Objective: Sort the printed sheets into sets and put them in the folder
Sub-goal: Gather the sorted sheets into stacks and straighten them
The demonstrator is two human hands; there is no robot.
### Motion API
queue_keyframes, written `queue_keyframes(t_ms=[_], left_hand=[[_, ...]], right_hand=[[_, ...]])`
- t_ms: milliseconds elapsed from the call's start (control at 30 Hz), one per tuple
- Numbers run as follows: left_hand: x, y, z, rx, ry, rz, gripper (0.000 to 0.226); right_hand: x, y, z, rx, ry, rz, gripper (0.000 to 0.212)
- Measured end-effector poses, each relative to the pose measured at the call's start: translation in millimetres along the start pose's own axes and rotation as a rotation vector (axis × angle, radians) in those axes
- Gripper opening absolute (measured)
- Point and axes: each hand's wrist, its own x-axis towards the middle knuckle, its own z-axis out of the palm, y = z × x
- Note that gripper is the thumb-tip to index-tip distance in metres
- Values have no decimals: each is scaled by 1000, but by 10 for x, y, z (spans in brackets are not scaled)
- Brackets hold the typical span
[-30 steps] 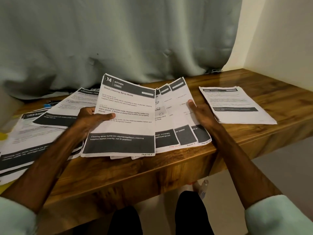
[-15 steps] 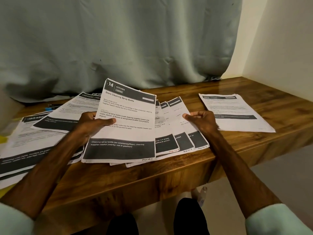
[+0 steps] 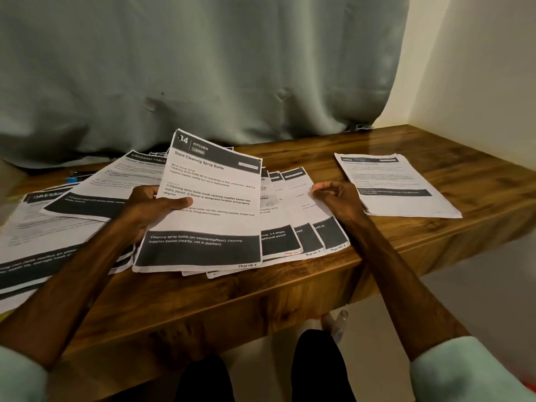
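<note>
My left hand (image 3: pixel 150 207) grips the left edge of a printed sheet (image 3: pixel 214 216) headed "Kitchen, Store Cleaning Spray Bottle", thumb on top, its far end raised off the table. Under and right of it several sheets (image 3: pixel 301 216) lie fanned out, with handwritten page numbers at their lower edges. My right hand (image 3: pixel 339 198) sits at the fan's right edge, fingers curled, thumb and fingertips pinching the edge of the rightmost sheet. A separate neat stack of sheets (image 3: pixel 397 184) lies to the right. No folder is in view.
More sheets headed "Dressing Table" (image 3: pixel 87 192) spread over the left of the wooden table (image 3: pixel 290 291). A blue pen-like item (image 3: pixel 71 180) lies at the back left. A grey curtain (image 3: pixel 203 68) hangs behind; a wall stands at the right. My knees are under the table.
My left hand has tilted the kitchen sheet up off the fan. My right hand went from lying flat on the rightmost sheet to curled, pinching its edge.
</note>
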Motion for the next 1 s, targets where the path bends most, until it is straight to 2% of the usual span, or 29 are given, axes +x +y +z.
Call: queue_keyframes(t_ms=[1000], left_hand=[[-108, 83, 29, 24, -3, 5, 22]], right_hand=[[-24, 33, 3, -31, -108, -52, 15]])
